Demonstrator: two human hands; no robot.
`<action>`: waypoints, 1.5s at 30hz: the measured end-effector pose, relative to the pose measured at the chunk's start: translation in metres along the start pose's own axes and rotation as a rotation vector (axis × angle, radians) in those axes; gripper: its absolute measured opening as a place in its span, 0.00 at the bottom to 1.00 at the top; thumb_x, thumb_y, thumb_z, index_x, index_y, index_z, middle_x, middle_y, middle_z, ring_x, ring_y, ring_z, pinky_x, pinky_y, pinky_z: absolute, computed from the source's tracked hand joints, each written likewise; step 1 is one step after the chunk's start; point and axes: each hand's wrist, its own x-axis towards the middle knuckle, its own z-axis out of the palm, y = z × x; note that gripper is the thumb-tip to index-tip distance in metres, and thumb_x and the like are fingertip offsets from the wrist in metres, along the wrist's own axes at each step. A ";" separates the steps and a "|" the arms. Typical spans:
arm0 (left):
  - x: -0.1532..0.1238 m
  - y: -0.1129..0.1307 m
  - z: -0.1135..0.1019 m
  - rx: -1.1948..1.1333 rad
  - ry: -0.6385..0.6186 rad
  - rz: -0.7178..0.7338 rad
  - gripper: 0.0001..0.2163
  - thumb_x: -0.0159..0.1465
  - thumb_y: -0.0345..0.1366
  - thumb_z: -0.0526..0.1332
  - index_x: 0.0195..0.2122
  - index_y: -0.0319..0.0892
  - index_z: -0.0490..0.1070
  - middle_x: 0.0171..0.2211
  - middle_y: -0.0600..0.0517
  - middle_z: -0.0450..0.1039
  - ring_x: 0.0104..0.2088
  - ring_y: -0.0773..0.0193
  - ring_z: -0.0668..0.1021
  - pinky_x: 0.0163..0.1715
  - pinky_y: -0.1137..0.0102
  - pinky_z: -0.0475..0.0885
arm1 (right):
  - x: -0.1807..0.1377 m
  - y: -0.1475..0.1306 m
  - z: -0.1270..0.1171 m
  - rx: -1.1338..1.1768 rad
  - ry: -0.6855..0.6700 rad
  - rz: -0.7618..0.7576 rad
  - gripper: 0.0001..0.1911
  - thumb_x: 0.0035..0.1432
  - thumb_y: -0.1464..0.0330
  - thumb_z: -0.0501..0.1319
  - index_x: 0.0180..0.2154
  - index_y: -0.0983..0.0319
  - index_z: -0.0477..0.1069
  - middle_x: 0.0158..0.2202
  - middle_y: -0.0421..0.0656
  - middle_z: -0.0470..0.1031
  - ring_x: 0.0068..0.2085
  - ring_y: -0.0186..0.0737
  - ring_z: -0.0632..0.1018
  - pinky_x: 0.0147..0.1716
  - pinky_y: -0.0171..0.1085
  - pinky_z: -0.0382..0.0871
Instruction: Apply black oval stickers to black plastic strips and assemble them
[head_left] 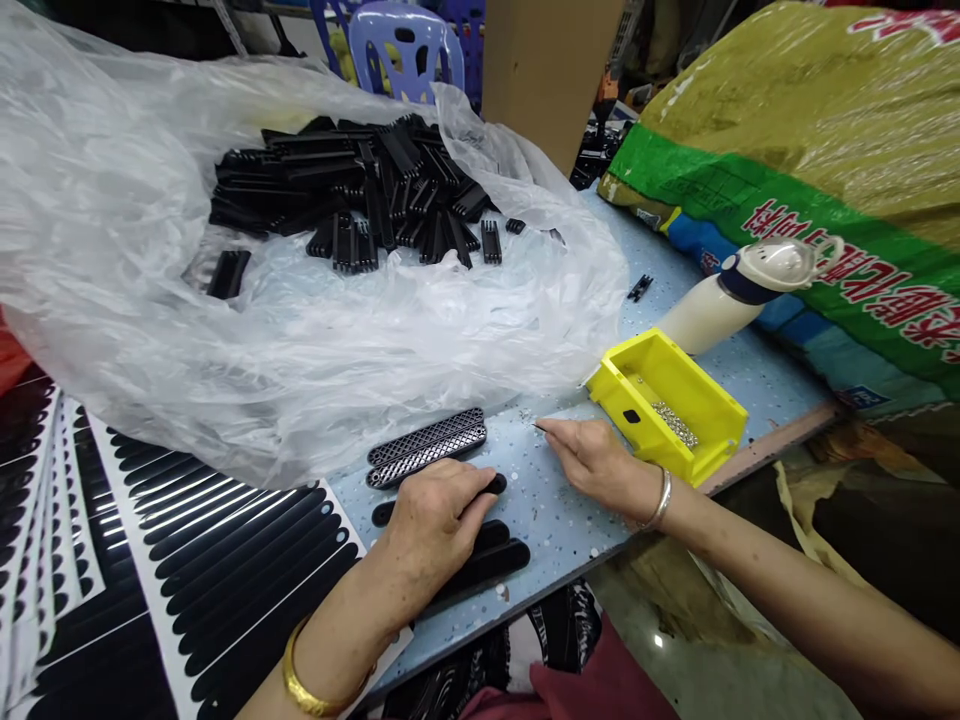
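Head view looks down on a blue speckled table [559,530] with two hands at work. The left hand [431,515], with a gold ring [300,675] on its wrist, lies over a black strip [496,484], with fingers and thumb bent down near the end that pokes out. I cannot tell if it is pinching the strip or just pressing on it. That strip is on the table, under the left hand. The right hand [596,460], with a silver band [660,500] on its wrist, has its thumb and finger pressed together on a thin dark stick [539,428]. Most of the stick is hidden, and its tip points at the left. Two strips with a net pattern [427,450] lie side by side just past the left hand. More black strips [491,568] lie on its near side. Beside the right hand is a yellow bin [619,395] with tiny silver bits [675,424] in it. A white bottle [705,315] leans just behind the bin, near a big green and gold sack [810,150]. On the left are white sheets [135,570] with rows of long black shapes. Behind them, a big clear bag [360,350] is spread out, with a pile of black parts [390,180] on it. At the back is a blue chair [409,45], next to brown card [547,80].
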 end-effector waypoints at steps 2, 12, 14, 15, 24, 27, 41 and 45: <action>0.000 0.000 0.000 -0.003 0.008 -0.005 0.07 0.62 0.29 0.61 0.39 0.42 0.78 0.32 0.49 0.81 0.33 0.60 0.82 0.34 0.67 0.77 | -0.008 0.012 0.003 -0.178 0.069 -0.078 0.17 0.60 0.75 0.52 0.46 0.67 0.75 0.29 0.47 0.74 0.31 0.40 0.74 0.33 0.38 0.69; 0.000 -0.001 0.000 -0.002 0.024 0.019 0.07 0.61 0.29 0.61 0.39 0.42 0.78 0.31 0.49 0.81 0.32 0.61 0.82 0.33 0.68 0.77 | -0.010 -0.018 0.000 -0.031 0.210 -0.106 0.08 0.58 0.74 0.59 0.33 0.64 0.78 0.27 0.44 0.74 0.30 0.38 0.74 0.31 0.36 0.68; 0.000 -0.001 -0.001 0.008 0.020 0.026 0.07 0.61 0.28 0.61 0.39 0.41 0.78 0.31 0.49 0.81 0.32 0.60 0.82 0.33 0.67 0.77 | -0.009 -0.033 0.008 0.155 0.166 -0.109 0.07 0.58 0.74 0.60 0.31 0.64 0.77 0.24 0.41 0.73 0.27 0.34 0.73 0.28 0.33 0.67; 0.000 -0.001 -0.001 0.016 0.014 0.029 0.07 0.61 0.28 0.61 0.39 0.41 0.78 0.31 0.48 0.81 0.32 0.60 0.82 0.33 0.67 0.76 | -0.008 -0.039 0.012 0.220 0.151 -0.105 0.07 0.58 0.74 0.60 0.31 0.64 0.77 0.23 0.41 0.73 0.26 0.33 0.73 0.28 0.32 0.66; 0.000 0.000 0.000 -0.002 0.000 0.023 0.07 0.62 0.27 0.61 0.38 0.41 0.77 0.31 0.49 0.80 0.31 0.61 0.81 0.33 0.68 0.75 | 0.001 -0.055 0.029 0.513 0.037 0.225 0.06 0.52 0.72 0.63 0.25 0.65 0.76 0.21 0.40 0.73 0.23 0.31 0.70 0.22 0.30 0.63; -0.001 -0.002 -0.001 0.030 0.019 -0.030 0.07 0.59 0.29 0.64 0.39 0.40 0.76 0.33 0.48 0.80 0.33 0.59 0.81 0.33 0.67 0.76 | 0.006 -0.057 0.032 0.653 -0.008 0.406 0.06 0.49 0.73 0.62 0.22 0.65 0.72 0.19 0.39 0.72 0.21 0.30 0.68 0.20 0.29 0.61; -0.004 -0.002 -0.013 0.056 -0.073 -0.106 0.05 0.57 0.25 0.63 0.33 0.38 0.75 0.29 0.49 0.77 0.32 0.59 0.79 0.33 0.66 0.74 | 0.008 -0.064 0.033 0.664 0.065 0.394 0.07 0.48 0.72 0.60 0.20 0.64 0.69 0.19 0.38 0.68 0.22 0.30 0.67 0.23 0.31 0.60; -0.005 -0.003 -0.012 0.059 -0.055 -0.107 0.05 0.56 0.25 0.63 0.34 0.38 0.75 0.29 0.49 0.77 0.32 0.60 0.79 0.33 0.67 0.74 | 0.006 -0.061 0.037 0.599 0.071 0.378 0.07 0.48 0.71 0.59 0.20 0.64 0.69 0.19 0.39 0.69 0.22 0.31 0.68 0.22 0.31 0.61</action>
